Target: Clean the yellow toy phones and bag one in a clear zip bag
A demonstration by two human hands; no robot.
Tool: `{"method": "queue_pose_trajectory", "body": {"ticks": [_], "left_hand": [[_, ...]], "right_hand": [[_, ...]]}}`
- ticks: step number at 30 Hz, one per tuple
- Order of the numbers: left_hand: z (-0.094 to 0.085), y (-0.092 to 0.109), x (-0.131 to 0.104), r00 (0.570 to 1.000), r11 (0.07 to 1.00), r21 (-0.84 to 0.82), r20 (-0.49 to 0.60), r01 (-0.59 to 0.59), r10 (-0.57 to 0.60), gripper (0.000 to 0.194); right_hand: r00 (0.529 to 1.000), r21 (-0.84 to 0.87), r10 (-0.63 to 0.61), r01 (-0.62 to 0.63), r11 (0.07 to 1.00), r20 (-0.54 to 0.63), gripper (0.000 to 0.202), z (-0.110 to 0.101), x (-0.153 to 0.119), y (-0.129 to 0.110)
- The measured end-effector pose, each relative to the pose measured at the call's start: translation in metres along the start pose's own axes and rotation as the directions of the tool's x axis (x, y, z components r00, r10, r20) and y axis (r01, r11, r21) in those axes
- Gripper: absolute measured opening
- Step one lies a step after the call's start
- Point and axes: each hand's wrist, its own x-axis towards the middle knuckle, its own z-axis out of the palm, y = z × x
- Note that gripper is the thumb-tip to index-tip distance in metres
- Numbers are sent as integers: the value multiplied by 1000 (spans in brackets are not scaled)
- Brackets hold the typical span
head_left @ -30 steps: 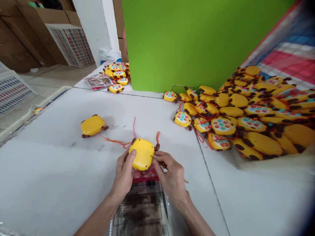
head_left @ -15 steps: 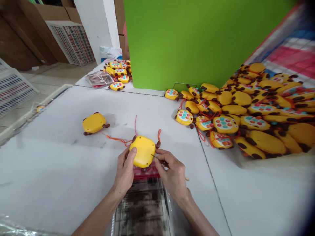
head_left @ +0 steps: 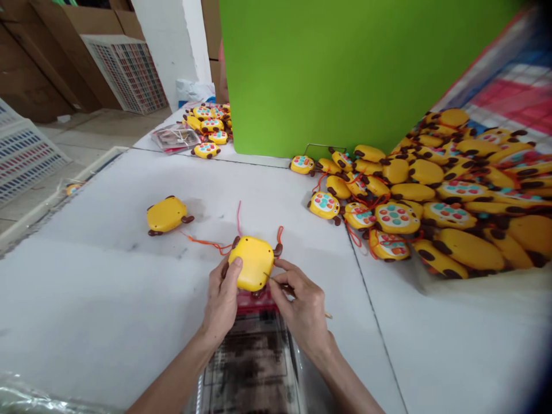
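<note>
Just below the frame's centre, your left hand (head_left: pixel 223 292) grasps 1 yellow toy (head_left: pixel 253 261), plain face up, while your right hand (head_left: pixel 304 302) pinches a thin tool (head_left: pixel 269 278), its tip at that face.

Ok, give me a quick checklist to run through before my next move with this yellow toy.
1. Toy in the left hand: ok, thumb on top.
2. Plain yellow side up: ok.
3. Thin tool in the right hand: ok, pinched in the fingers.
4. Tool tip touching the toy: cannot tell; it is over the surface, but contact is unclear.
5. Orange cord well away from the toy: not ok, its loop lies near a corner.
6. Other toy clear of both hands: ok.
</note>
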Motion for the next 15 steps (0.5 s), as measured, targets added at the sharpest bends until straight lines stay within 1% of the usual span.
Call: {"method": "queue_pose_trajectory", "body": {"ticks": [4, 11, 15], "left_hand": [[1, 0, 1, 998, 997, 41, -10, -67, 67, 47], [-1, -3, 3, 997, 998, 19, -47, -60, 61, 47], [1, 0, 3, 996, 996, 36, -28, -78, 79, 46]], "right_hand": [[1000, 11, 12, -12, 1000, -3, 13, 0, 0, 0], [1000, 8, 10, -9, 1000, -13, 14, -2, 1, 1], [1000, 24, 13, -13, 1000, 12, 13, -2, 0, 0]]}}
